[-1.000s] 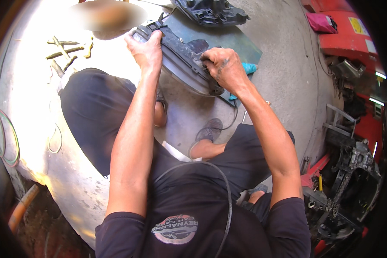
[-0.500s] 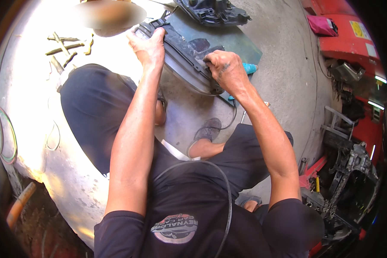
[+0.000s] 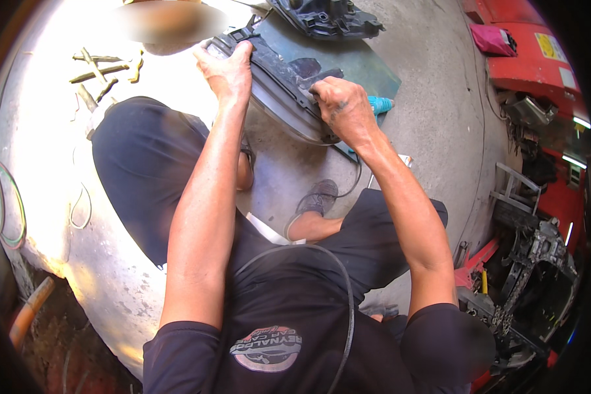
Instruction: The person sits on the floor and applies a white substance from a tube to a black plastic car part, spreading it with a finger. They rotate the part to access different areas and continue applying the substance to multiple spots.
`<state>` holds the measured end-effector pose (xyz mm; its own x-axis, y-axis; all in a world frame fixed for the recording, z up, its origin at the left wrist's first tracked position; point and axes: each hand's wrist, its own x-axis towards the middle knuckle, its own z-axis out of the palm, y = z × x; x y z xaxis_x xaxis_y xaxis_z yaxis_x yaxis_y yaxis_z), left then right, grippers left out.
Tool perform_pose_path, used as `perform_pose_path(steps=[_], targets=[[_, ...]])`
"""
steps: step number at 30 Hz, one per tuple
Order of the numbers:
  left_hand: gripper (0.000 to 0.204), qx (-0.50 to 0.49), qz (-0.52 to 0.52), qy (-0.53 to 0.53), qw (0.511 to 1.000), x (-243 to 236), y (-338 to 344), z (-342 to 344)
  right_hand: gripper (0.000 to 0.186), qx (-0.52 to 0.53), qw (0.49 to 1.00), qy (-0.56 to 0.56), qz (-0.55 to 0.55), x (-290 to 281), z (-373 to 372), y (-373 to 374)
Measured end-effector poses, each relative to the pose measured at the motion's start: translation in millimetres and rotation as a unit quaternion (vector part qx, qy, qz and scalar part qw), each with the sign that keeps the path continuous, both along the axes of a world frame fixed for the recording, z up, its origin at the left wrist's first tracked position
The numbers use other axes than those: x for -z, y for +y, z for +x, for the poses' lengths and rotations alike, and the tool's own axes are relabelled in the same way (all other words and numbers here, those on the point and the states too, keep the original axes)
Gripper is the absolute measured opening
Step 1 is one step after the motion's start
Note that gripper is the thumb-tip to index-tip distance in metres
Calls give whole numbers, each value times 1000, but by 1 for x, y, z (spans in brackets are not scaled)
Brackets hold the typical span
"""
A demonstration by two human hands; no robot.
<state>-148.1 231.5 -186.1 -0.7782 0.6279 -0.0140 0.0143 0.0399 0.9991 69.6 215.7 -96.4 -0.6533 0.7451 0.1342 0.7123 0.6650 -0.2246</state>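
Observation:
A car headlight (image 3: 279,88) with a curved grey lens and a black back lies tilted in front of me. My left hand (image 3: 226,73) is closed round its far left end, thumb on top. Over the near right end, my right hand (image 3: 343,110) is curled into a fist against the black housing. What its fingers pinch is hidden, though a dark bit shows by the thumb. Just beyond the right hand lies a teal power tool (image 3: 380,104), partly covered. Beneath the headlight is a dark greenish board (image 3: 368,69).
A second black headlight housing (image 3: 328,18) rests at the board's far edge. Metal pieces (image 3: 98,71) lie on the sunlit floor at left, and a coiled hose (image 3: 5,203) is farther left. Red vehicle parts (image 3: 538,59) and a dark metal assembly (image 3: 538,262) line the right side.
My right hand and forearm have shifted very slightly to the left along the headlight. The left hand keeps its hold, and the headlight is nearly still.

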Motion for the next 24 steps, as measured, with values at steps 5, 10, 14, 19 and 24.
perform_pose_path(steps=[5,10,14,19,24], targets=[[79,-1,-1,-6,1000,0,2,0,11,3,999,52,-12,2,-3,5],[79,-2,-2,-3,1000,-2,0,-1,11,3,998,57,-18,0,-17,10],[80,-4,-10,4,1000,-4,0,1,9,2,999,42,-10,3,-23,14],[79,-2,-18,-7,1000,-4,0,1,9,2,999,33,-3,5,-28,16],[79,1,-17,-3,1000,-4,-1,0,9,5,999,34,-18,7,-30,18]])
